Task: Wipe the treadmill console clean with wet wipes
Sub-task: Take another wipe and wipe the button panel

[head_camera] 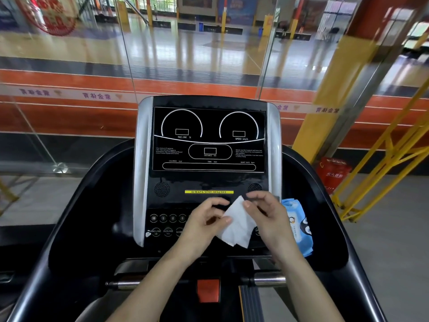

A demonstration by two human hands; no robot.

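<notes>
Both hands, left (205, 219) and right (267, 213), pinch a white folded wet wipe (236, 225) between them above the button rows of the black, silver-edged treadmill console (209, 140), beside a blue wipe pack (298, 225).

The console (209, 140) has a glossy black plastic face with white print, flanked by brushed silver side strips (141, 173). The wet wipe (238, 226) looks like soft, thin white cloth, creased. The wipes pack (299, 226) is shiny blue plastic film. The handlebar (269, 280) is polished metal.
</notes>
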